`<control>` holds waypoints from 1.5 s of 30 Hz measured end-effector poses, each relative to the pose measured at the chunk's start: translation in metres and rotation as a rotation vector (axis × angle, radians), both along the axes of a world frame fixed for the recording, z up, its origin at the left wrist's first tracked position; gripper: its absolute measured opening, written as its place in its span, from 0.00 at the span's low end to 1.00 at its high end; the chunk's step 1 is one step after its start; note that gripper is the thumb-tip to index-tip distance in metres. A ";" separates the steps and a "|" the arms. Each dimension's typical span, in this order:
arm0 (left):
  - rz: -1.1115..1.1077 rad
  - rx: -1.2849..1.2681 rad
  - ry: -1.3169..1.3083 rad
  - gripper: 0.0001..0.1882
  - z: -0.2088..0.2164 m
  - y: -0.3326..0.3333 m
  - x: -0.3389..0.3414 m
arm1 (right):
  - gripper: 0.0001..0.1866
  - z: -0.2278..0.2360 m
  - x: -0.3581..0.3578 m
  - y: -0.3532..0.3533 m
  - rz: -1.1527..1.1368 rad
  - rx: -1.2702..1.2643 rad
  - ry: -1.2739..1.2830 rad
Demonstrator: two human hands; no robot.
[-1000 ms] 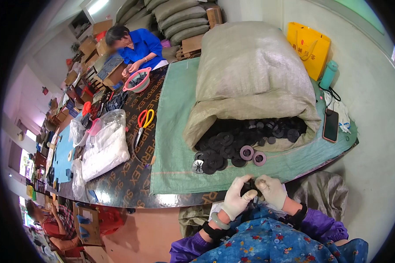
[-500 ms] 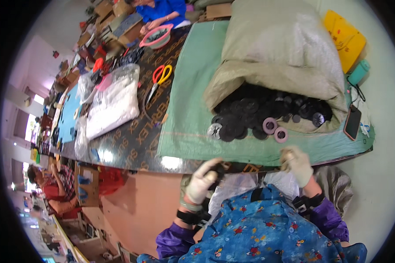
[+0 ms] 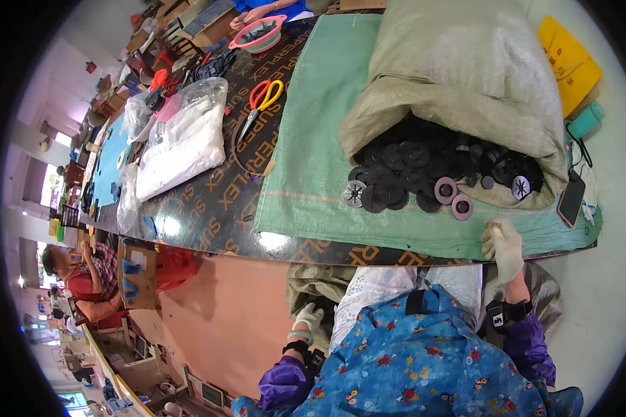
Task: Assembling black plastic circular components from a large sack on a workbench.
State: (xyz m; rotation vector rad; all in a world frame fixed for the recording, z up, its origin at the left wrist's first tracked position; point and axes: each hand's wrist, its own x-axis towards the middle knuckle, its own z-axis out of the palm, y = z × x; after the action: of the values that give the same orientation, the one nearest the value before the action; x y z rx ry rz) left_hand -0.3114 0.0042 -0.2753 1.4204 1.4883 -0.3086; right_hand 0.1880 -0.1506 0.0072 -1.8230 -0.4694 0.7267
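My left hand [image 3: 308, 318], in a white glove, is below the table's front edge, over the mouth of a grey-olive sack [image 3: 320, 282] beside my leg. Its fingers look apart, with nothing visible in them. At the front edge of the green woven sheet [image 3: 313, 208], my gloved right hand [image 3: 503, 250] has its fingers curled together; whatever they may hold is hidden. Beyond it, round black plastic discs [image 3: 400, 177] spill from a large woven sack [image 3: 459, 83]. Two mauve ring-shaped discs [image 3: 461, 206] lie at the pile's front, and a pale spoked disc [image 3: 354, 194] at its left.
Scissors [image 3: 257, 104] with red and yellow handles and a clear bag of white material [image 3: 184, 149] lie on the dark table. A phone [image 3: 571, 199] rests at the right. Across the table, a person in blue works by a pink-rimmed basket [image 3: 259, 38].
My left hand has dropped from the table edge to the sack beside my leg; the black piece it held is out of sight. My right hand has shifted right and slightly forward. The view has tilted.
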 end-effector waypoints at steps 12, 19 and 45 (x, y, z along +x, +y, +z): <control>-0.533 -0.118 -0.606 0.15 0.311 0.053 0.250 | 0.16 -0.035 0.051 0.003 -0.015 -0.080 -0.804; -0.978 0.739 -0.724 0.20 0.284 0.009 0.394 | 0.19 -0.004 0.052 0.048 0.308 -0.418 -1.095; -0.127 -0.438 -1.212 0.11 0.272 -0.011 0.334 | 0.16 0.017 -0.050 0.008 0.309 0.056 -0.792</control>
State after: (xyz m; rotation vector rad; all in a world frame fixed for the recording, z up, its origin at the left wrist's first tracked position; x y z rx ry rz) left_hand 0.0229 -0.0067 -0.0037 0.9957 0.3047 0.1568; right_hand 0.1382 -0.1428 0.0245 -1.9599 -1.2912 0.1491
